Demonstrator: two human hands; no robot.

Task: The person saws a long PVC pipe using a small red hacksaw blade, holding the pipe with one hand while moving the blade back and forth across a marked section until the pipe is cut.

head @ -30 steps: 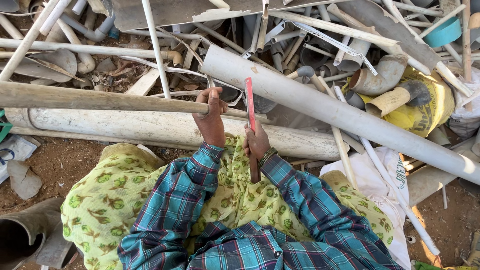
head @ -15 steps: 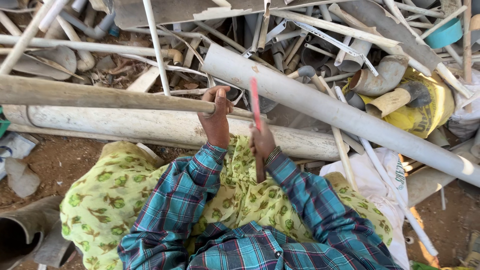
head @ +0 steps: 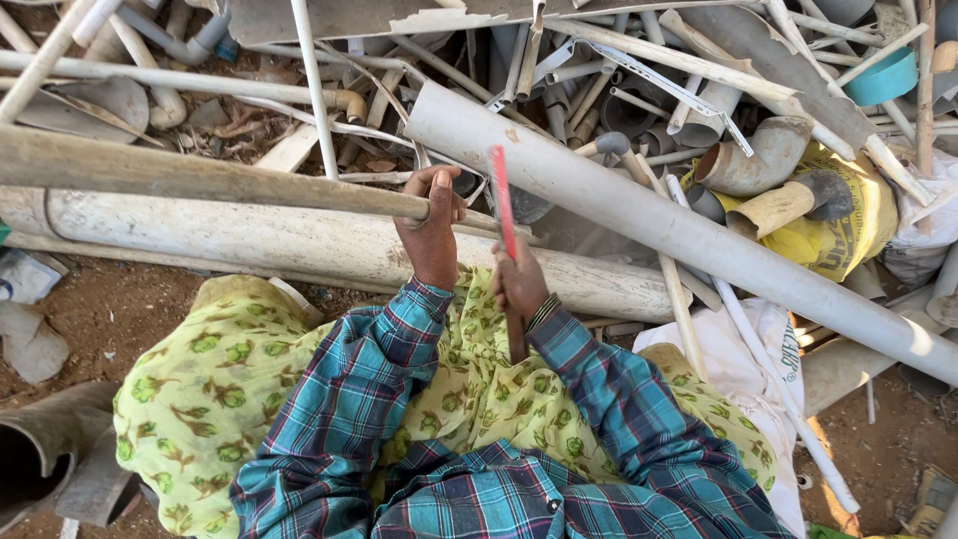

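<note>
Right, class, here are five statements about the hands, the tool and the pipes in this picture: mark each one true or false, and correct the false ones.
1. The left hand grips the end of a long dirty pipe. True.
2. The right hand holds a red-bladed tool. True.
3. The tool's blade is blue. False: it is red.
4. The person's sleeves are plain white. False: blue-green plaid.
5. A yellow sack lies among the pipes at right. True.

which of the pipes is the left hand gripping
The brownish pipe running in from the left edge; the left hand clasps its end. The white pipes lie ungripped.
</note>
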